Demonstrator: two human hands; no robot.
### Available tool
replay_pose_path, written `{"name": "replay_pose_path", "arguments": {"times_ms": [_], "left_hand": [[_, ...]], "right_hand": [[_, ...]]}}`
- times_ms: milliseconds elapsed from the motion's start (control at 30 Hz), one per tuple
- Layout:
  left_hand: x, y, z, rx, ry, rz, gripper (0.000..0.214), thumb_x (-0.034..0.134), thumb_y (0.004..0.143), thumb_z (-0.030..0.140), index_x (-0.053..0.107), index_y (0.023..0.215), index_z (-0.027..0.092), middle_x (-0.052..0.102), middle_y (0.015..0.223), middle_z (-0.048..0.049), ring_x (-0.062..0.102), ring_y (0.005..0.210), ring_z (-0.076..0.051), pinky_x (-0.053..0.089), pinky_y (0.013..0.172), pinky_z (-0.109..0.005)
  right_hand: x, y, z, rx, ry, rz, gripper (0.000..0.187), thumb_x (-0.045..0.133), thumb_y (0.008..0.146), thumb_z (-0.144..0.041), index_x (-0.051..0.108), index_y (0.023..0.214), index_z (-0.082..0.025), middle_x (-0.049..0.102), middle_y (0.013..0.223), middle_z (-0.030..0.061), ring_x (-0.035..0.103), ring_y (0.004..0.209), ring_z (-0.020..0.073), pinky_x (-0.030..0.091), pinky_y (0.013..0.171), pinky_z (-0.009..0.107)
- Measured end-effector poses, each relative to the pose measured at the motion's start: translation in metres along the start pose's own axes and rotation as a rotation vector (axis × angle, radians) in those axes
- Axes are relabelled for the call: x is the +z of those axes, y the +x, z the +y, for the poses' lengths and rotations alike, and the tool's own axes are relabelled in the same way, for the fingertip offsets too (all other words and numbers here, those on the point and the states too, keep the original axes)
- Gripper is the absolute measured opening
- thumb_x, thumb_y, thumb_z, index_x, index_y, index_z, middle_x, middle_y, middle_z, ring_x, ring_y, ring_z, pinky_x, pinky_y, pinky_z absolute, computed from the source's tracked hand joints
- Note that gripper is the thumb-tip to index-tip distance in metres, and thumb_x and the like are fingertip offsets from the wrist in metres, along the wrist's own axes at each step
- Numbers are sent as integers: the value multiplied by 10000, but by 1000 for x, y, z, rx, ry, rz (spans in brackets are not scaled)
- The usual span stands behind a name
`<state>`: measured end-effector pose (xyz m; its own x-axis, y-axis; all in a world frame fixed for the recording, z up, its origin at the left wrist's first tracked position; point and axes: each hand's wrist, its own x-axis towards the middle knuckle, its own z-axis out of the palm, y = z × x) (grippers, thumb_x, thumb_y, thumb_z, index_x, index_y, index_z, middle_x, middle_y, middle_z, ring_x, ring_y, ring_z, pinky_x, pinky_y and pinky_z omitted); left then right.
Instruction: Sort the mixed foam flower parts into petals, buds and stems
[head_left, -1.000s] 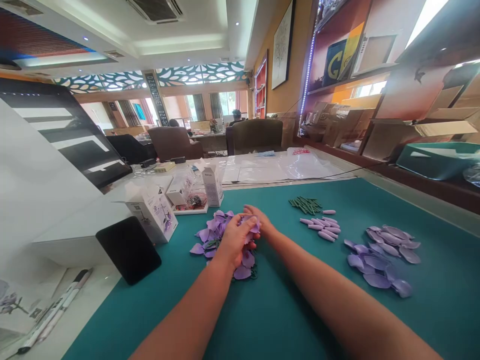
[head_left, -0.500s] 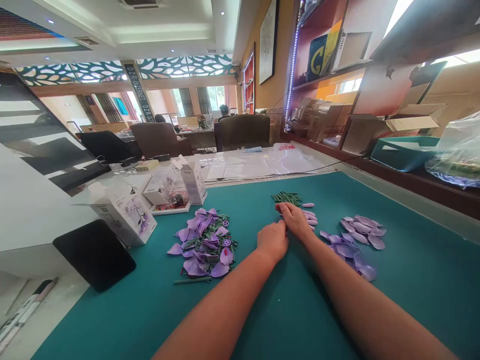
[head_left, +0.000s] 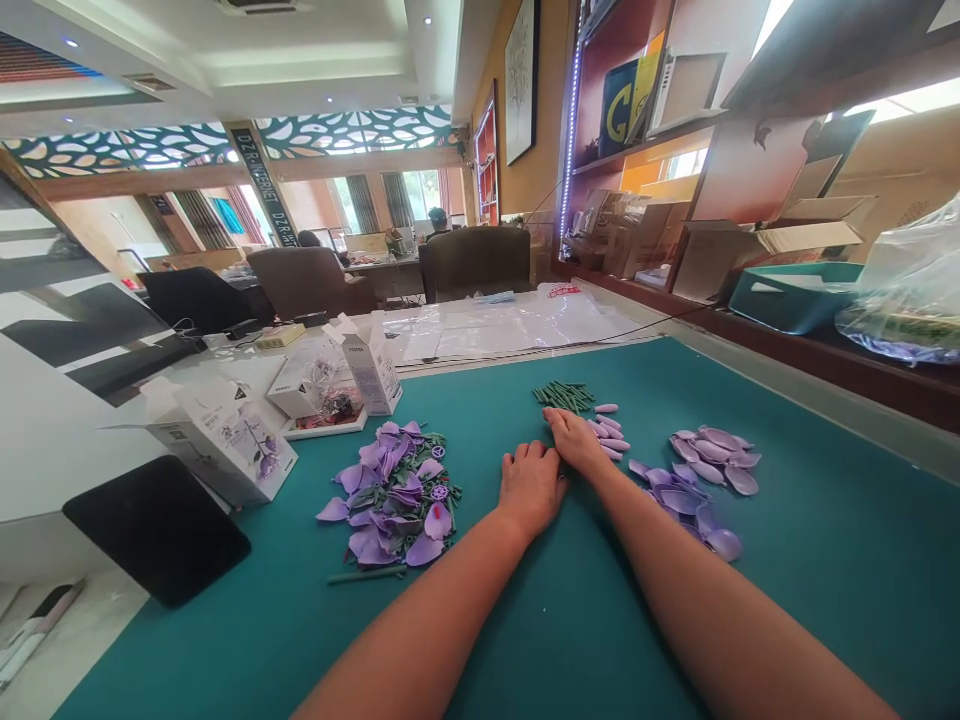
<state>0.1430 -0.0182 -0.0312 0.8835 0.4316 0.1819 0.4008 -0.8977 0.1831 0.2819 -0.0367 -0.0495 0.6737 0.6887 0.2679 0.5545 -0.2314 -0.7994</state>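
My left hand (head_left: 531, 485) rests palm down on the teal mat (head_left: 525, 630), fingers curled together, and anything under them is hidden. My right hand (head_left: 576, 440) lies just beyond and touches it. Its fingers are pressed together, with their tips beside a small heap of purple buds (head_left: 613, 436) and close to a bundle of green sticks (head_left: 562, 395). A pile of purple petals mixed with green parts (head_left: 394, 490) lies to the left of my left hand. Two groups of larger purple petals (head_left: 716, 450) (head_left: 686, 505) lie to the right of my right forearm.
White product boxes (head_left: 225, 440) (head_left: 371, 365) and a black pad (head_left: 154, 530) sit at the mat's left edge, with a marker (head_left: 30, 625) lower left. A teal tray (head_left: 795, 295) and a plastic bag (head_left: 907, 290) stand on the right ledge. People sit at desks far back.
Both hands left the mixed petal pile and moved right to the buds and green sticks. Since half a second ago they have barely shifted; the view turned slightly right.
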Motion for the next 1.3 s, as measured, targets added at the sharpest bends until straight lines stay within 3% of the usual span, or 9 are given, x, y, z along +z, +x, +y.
{"name": "replay_pose_path", "arguments": {"times_ms": [233, 433, 567, 767, 867, 1000, 1100, 1233, 1300], "left_hand": [[1, 7, 3, 40, -4, -22, 347, 603, 810, 457, 558, 1031, 193, 556, 1132, -83, 469, 1094, -266, 401, 885, -428], [1, 15, -1, 62, -107, -24, 506, 698, 701, 509, 541, 1058, 187, 534, 1194, -106, 450, 1158, -279, 373, 958, -424], [6, 20, -3, 72, -196, 10, 652, 754, 613, 533, 518, 1108, 181, 529, 1206, -122, 444, 1185, -291, 332, 1013, -449], [9, 29, 0, 119, -269, 44, 695, 785, 575, 511, 521, 1094, 132, 547, 1157, -161, 476, 1157, -293, 372, 992, -423], [-1, 24, -4, 126, -290, 87, 639, 752, 646, 464, 502, 1148, 157, 535, 1228, -152, 427, 1227, -289, 329, 1035, -448], [-28, 4, -24, 89, -345, 179, 309, 620, 798, 367, 563, 1036, 178, 588, 1151, -93, 486, 1151, -222, 363, 1002, -349], [-53, -16, -51, -48, -405, 298, 126, 529, 849, 298, 568, 799, 190, 622, 910, -42, 554, 910, -176, 418, 851, -292], [-86, -45, -92, -276, -541, 416, 357, 419, 889, 413, 442, 611, 191, 458, 573, 34, 459, 590, -119, 359, 579, -236], [-97, -59, -110, -346, -562, 475, 447, 379, 893, 474, 381, 546, 193, 391, 505, 42, 408, 531, -109, 315, 536, -239]], "right_hand": [[-8, 5, 6, 15, 18, 72, 394, 331, 881, -418, 637, 783, -190, 684, 823, 74, 580, 885, 219, 411, 808, 319], [-12, 6, 5, -9, 149, 115, 423, 345, 870, -456, 663, 919, -182, 697, 998, 83, 599, 986, 222, 442, 875, 344], [-17, 4, 0, 9, 240, 146, 463, 342, 869, -492, 653, 989, -171, 689, 1052, 92, 607, 1009, 224, 471, 863, 360], [-22, -4, -10, 13, 341, 149, 454, 385, 851, -515, 642, 986, -164, 678, 1066, 112, 614, 1006, 224, 500, 819, 347], [-26, -8, -15, 12, 381, 137, 451, 418, 833, -532, 641, 965, -164, 686, 1020, 115, 617, 977, 231, 511, 756, 338], [-27, -13, -25, 25, 408, 130, 408, 481, 794, -521, 648, 931, -175, 693, 929, 101, 624, 882, 221, 500, 674, 320], [-20, -21, -35, 7, 404, 45, 347, 512, 763, -462, 647, 907, -177, 683, 820, 73, 618, 769, 189, 489, 655, 308], [6, -44, -57, -56, 311, -249, 239, 512, 729, -357, 650, 847, -202, 647, 691, 18, 577, 630, 148, 463, 609, 278], [21, -59, -72, -118, 210, -421, 208, 512, 723, -313, 652, 843, -217, 647, 692, 1, 567, 625, 142, 441, 595, 262]]}}
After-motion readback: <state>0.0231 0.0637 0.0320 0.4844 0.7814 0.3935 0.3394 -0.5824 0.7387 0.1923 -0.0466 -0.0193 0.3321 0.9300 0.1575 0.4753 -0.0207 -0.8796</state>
